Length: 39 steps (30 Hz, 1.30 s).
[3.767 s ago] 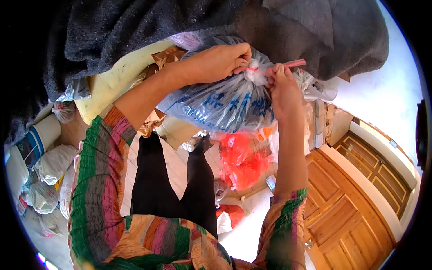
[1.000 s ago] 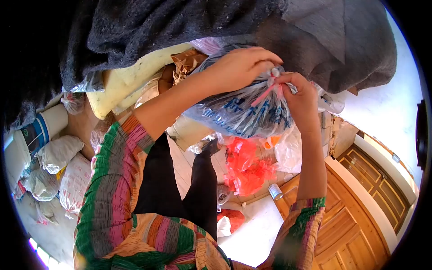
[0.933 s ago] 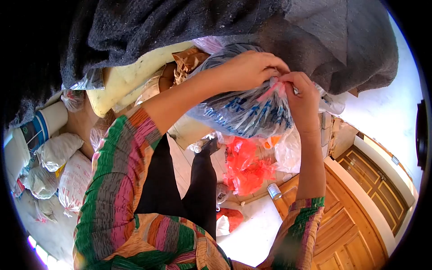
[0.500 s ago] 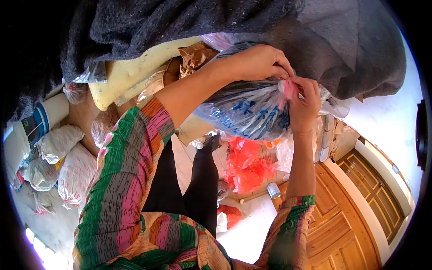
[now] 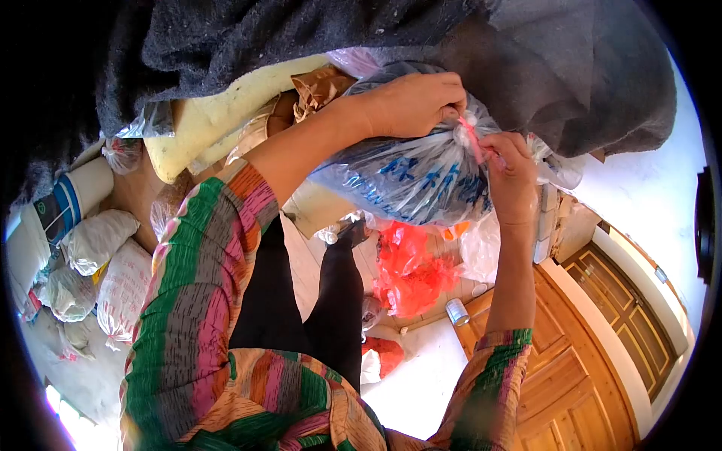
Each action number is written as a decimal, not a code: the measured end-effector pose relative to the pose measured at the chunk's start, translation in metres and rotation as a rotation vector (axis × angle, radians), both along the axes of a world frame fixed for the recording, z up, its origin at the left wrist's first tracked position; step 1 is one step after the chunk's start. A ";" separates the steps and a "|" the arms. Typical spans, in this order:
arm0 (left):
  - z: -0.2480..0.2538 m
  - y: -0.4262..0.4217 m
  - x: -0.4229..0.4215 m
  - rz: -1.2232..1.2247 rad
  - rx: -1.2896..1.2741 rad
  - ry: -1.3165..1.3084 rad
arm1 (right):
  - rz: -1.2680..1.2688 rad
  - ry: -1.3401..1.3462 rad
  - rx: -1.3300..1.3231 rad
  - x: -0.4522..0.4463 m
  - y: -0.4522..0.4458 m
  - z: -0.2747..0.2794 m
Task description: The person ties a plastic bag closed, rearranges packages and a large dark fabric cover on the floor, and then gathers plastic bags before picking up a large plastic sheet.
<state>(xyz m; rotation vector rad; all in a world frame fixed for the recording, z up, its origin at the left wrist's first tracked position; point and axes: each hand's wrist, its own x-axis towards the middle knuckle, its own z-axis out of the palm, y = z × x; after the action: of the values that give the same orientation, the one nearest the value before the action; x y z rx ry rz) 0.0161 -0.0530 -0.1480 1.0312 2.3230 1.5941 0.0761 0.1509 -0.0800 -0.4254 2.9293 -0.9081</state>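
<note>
Pinching one end of a pink strip point(image 5: 469, 135), the left hand point(image 5: 410, 104) had its grip closed, thumb and fingertips pressed together just above the bunched neck of a large clear plastic bag point(image 5: 398, 180) with blue printing. The right hand point(image 5: 511, 164) was on the other side of that neck, its thumb and index finger pressed together on the lower part of the strip, the other fingers curled. Between the two hands the strip lay in a short slanting line across the gathered plastic, so the bag's mouth was drawn in rather than spread; whether a knot held it could not be told.

The bag was in front of the person, beside a dark blanket point(image 5: 316, 37), its folds fanning out from the neck and something dark showing inside. What bore its weight was hidden. Close by lay crumpled brown paper point(image 5: 322, 86) and a pale yellow foam piece point(image 5: 218, 113). Below the bag, a bright red plastic bag point(image 5: 410, 278) was on the floor beside a whitish one point(image 5: 481, 248), with a tin can point(image 5: 456, 311) near the wooden door point(image 5: 560, 361). Off to the left, a white sack with red print point(image 5: 126, 293) stood among other bags.
</note>
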 end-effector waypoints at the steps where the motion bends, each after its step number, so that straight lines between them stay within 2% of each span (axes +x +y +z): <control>1: 0.000 0.000 0.001 -0.006 -0.011 -0.016 | 0.019 -0.050 0.032 0.000 0.002 -0.001; 2: -0.001 -0.003 0.002 -0.012 -0.025 -0.034 | 0.023 -0.043 0.030 0.002 0.004 -0.004; 4: 0.000 -0.013 0.009 0.033 -0.041 0.005 | -0.189 -0.306 -0.422 0.008 0.004 -0.007; 6: 0.002 -0.029 0.023 0.080 -0.058 0.032 | -0.225 -0.271 -0.486 0.007 -0.002 -0.005; 8: 0.008 -0.054 0.044 0.386 -0.193 0.050 | -0.272 -0.245 -0.554 0.005 -0.007 -0.001; 10: 0.004 -0.084 0.073 0.555 -0.220 -0.041 | -0.016 -0.179 -0.032 -0.007 -0.013 -0.008; 11: 0.002 -0.098 0.090 0.610 -0.238 -0.105 | 0.077 -0.058 0.022 -0.011 -0.014 -0.025; 12: -0.002 -0.111 0.109 0.672 -0.258 -0.168 | 0.087 -0.057 0.000 -0.014 -0.019 -0.026; 14: -0.017 -0.131 0.153 0.734 -0.175 -0.376 | -0.054 -0.174 0.109 -0.013 -0.029 -0.020; 16: -0.065 -0.153 0.205 0.763 -0.201 -0.377 | -0.054 -0.104 0.041 0.000 -0.030 -0.023; 17: -0.079 -0.157 0.230 0.760 -0.163 -0.494 | -0.095 -0.131 0.035 0.008 -0.031 -0.019; 18: -0.082 -0.160 0.250 0.755 -0.123 -0.612 | -0.136 -0.161 0.030 0.016 -0.033 -0.016; 19: -0.075 -0.163 0.261 0.772 -0.122 -0.611 | -0.119 -0.161 0.027 0.025 -0.035 -0.014; 21: -0.066 -0.166 0.274 0.588 -0.305 -0.923 | -0.129 -0.127 0.104 0.042 -0.038 -0.011; 26: -0.064 -0.168 0.270 0.531 -0.428 -0.834 | -0.094 -0.080 0.150 0.094 -0.038 0.005; 29: -0.090 -0.178 0.255 0.686 -0.377 -0.698 | -0.044 -0.069 0.081 0.145 -0.047 0.025; 31: -0.087 -0.182 0.234 0.698 -0.363 -0.652 | -0.048 -0.068 0.063 0.172 -0.052 0.040; 34: -0.065 -0.179 0.191 0.642 -0.391 -0.636 | -0.188 -0.128 0.012 0.204 -0.054 0.067; 36: -0.055 -0.160 0.162 0.662 -0.564 -0.456 | -0.373 -0.148 -0.084 0.226 -0.048 0.080; 37: -0.062 -0.149 0.148 0.651 -0.558 -0.447 | -0.432 -0.212 -0.120 0.239 -0.044 0.086; 39: -0.085 -0.127 0.124 0.782 -0.591 -0.409 | -0.532 -0.263 -0.184 0.261 -0.044 0.096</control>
<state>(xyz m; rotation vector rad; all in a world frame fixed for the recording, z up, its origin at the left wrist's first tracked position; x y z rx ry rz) 0.1399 -0.1803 -0.2329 -0.3394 2.7307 0.9769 0.3367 0.1065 0.0162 0.4640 2.7541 -1.1797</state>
